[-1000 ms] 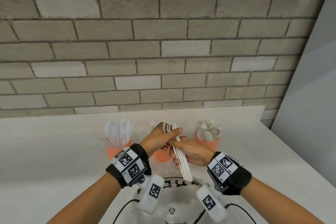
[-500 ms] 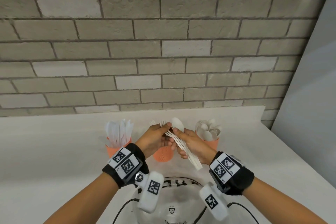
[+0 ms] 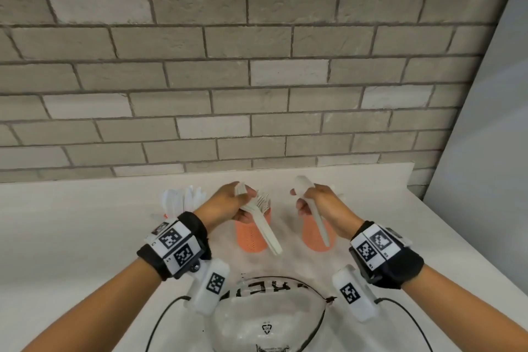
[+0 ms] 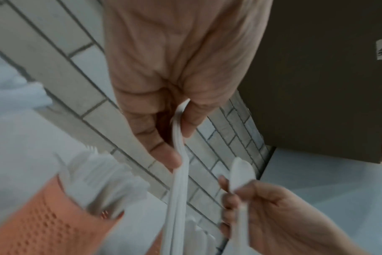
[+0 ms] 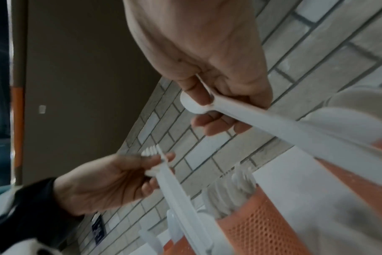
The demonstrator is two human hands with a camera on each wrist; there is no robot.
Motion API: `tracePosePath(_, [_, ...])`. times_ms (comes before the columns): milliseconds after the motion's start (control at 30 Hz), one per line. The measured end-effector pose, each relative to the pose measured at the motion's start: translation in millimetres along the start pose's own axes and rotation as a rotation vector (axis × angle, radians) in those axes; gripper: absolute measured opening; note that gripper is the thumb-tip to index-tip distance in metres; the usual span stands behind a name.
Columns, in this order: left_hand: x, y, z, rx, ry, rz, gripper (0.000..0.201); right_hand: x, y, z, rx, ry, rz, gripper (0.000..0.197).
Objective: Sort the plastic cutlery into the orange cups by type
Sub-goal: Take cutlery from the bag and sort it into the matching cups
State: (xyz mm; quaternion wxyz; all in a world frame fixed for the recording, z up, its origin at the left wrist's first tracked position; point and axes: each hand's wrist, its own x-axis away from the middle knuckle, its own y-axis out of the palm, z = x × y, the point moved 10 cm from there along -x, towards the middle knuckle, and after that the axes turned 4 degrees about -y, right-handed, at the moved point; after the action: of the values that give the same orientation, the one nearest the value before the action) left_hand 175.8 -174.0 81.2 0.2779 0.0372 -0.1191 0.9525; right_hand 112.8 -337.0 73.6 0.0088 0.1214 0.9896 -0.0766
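Three orange perforated cups stand in a row near the wall. The left cup (image 3: 167,216) holds knives and is mostly hidden by my left wrist. The middle cup (image 3: 250,238) holds forks, and the right cup (image 3: 313,234) sits behind my right hand. My left hand (image 3: 245,200) grips a bundle of white forks (image 3: 267,233) above the middle cup, handles slanting down toward me. My right hand (image 3: 300,200) pinches a single white spoon (image 3: 318,221) over the right cup. The left wrist view shows the fork bundle (image 4: 178,189) and the spoon (image 4: 240,172). The right wrist view shows the spoon (image 5: 273,124).
A clear plastic bag (image 3: 265,308) with black lettering lies on the white table (image 3: 71,237) close to me. A grey brick wall (image 3: 257,94) rises just behind the cups. The table's right edge (image 3: 445,228) runs beside a pale panel.
The hands have drawn apart. My right hand has pulled one spoon out of the bundle and carried it right over the right cup, while my left hand keeps the forks.
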Motion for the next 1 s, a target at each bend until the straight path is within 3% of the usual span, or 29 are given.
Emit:
tracePosePath(133, [-13.1, -48.4, 11.7, -0.059, 0.099, 0.205, 0.013, -7.2, -36.7, -4.4, -0.124, -0.029, 0.149, 0.028])
tracePosePath(267, [-20.1, -87.1, 40.7, -0.042, 0.344, 0.447, 0.011, -15.6, -69.1, -21.7, -0.299, -0.133, 0.329, 0.028])
tracePosePath(367, [-20.2, -94.4, 60.7, -0.112, 0.47, 0.538, 0.011, -21.1, -93.9, -38.1, -0.379, -0.252, 0.445, 0.031])
tracePosePath(567, [-36.6, -65.9, 65.9, -0.25, 0.482, 0.416, 0.011, -35.1, -119.4, -32.3, -0.363, -0.32, 0.562, 0.033])
tracePosePath(667, [-46.2, -49.2, 59.0, -0.351, 0.466, 0.331, 0.012, -41.0, -123.8, -21.8, -0.375, -0.324, 0.565, 0.018])
tracePosePath(767, [-53.2, -34.9, 54.3, -0.431, 0.463, 0.254, 0.012, -47.3, -124.8, -11.4, -0.384, -0.309, 0.546, 0.02])
tracePosePath(1000, [-64.4, -26.0, 48.7, -0.569, 0.475, 0.249, 0.014, -59.1, -118.2, 3.2, -0.394, -0.273, 0.489, 0.019])
